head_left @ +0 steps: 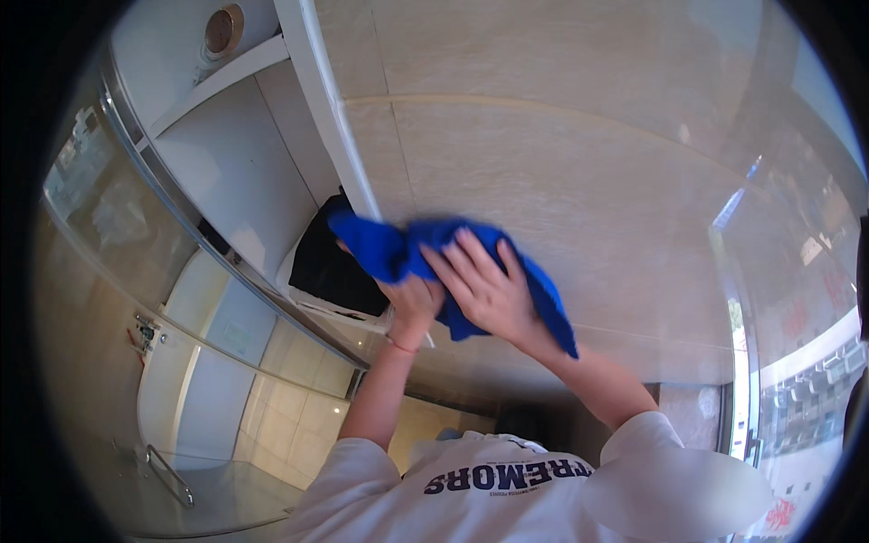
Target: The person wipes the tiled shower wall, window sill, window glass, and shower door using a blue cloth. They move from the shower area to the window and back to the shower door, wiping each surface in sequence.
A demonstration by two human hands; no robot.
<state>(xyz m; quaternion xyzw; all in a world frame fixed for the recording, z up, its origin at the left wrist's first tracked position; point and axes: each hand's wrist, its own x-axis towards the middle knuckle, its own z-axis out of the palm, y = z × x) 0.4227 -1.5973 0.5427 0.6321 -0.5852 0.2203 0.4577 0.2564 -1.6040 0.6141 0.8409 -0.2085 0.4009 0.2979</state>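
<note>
A bright blue cloth (462, 237) lies bunched and folded against the beige tiled wall, close to the white edge of a shelf unit. My left hand (413, 300) grips the cloth from below, and folds of it cover most of the fingers. Flat on top of the cloth rests my right hand (484, 288), its fingers stretched out and spread. A corner of the cloth hangs down over my right wrist. Some blur shows on the cloth's left part.
Left of the cloth stands a white shelf unit (237, 145) with a black item (339, 262) on a lower shelf and a round brown object (224, 32) higher up. A metal handle (170, 475) is at lower left. A window (738, 362) lies at right.
</note>
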